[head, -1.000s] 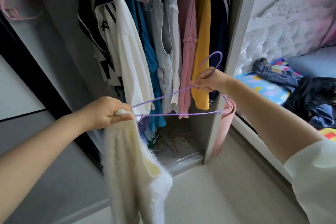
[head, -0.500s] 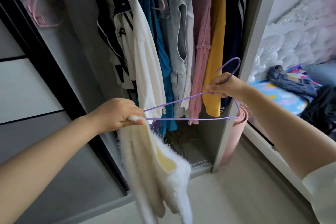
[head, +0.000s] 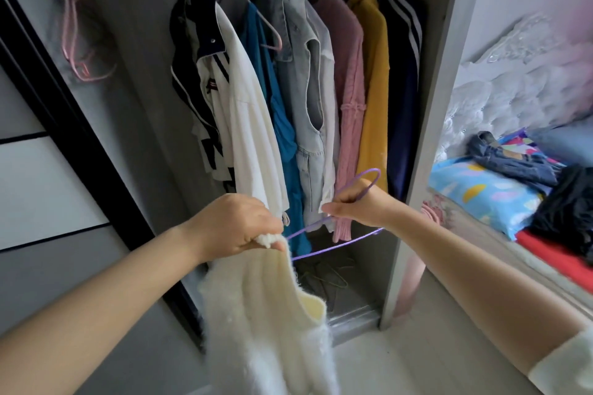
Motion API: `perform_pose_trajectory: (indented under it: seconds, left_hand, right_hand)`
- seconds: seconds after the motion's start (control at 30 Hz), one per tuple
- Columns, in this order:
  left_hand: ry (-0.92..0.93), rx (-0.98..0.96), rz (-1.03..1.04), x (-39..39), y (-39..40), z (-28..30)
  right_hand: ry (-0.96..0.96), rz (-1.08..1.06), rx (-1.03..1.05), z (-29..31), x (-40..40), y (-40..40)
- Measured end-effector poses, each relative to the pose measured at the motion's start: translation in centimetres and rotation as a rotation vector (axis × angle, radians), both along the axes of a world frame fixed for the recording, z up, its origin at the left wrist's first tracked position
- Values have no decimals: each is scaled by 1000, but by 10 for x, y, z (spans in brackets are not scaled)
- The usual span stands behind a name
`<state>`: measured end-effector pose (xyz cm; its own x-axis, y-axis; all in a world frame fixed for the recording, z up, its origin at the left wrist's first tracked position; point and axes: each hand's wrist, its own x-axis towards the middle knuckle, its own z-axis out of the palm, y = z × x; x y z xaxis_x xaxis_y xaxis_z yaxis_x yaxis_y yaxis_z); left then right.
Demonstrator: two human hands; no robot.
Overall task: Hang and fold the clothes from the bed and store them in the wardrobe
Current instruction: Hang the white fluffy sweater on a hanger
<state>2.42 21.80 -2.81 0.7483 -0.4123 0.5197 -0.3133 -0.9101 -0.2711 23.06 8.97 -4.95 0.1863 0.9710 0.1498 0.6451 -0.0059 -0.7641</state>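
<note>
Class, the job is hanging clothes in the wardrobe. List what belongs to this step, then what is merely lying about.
In use:
left hand gripping the fluffy white top
right hand holding the purple hanger
wardrobe

Lying about:
spare pink hangers
hangers on the wardrobe floor
rolled pink mat

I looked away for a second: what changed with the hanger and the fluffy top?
The right hand brought the purple hanger closer to the left hand, its end now at the cream fluffy top. Both grips are unchanged, and the top is not yet on the hanger.

left hand (head: 236,228) grips fluffy white top (head: 269,314) — right hand (head: 359,205) holds purple hanger (head: 340,244).
</note>
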Motion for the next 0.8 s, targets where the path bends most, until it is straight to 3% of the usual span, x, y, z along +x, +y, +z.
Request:
perform_pose_trajectory:
  seconds: [0.2, 0.3, 0.37, 0.47, 0.53, 0.63, 0.73, 0.8]
  left_hand:
    - [-114, -216, 5, 16, -11, -1]
    - [-95, -236, 69, 16, -15, 11]
    - [-38, -246, 116, 14, -21, 24]
    - [86, -112, 178, 3, -30, 41]
    - [229, 12, 415, -10, -40, 51]
    - [402, -79, 981, -35, -34, 47]
    - [522, -56, 1123, -46, -28, 26]
    - [523, 8, 1092, -44, -28, 9]
  right_hand:
    - [140, 41, -66, -29, -37, 16]
    - [352, -90, 22, -36, -51, 18]
    - [601, -227, 146, -29, -52, 11]
    - [902, -338, 325, -15, -49, -5]
    - [996, -367, 388, -10, -46, -9]
    - [946, -378, 410, -3, -42, -9]
    - [797, -377, 256, -4, -48, -8]
    - [698, -356, 165, -7, -55, -7]
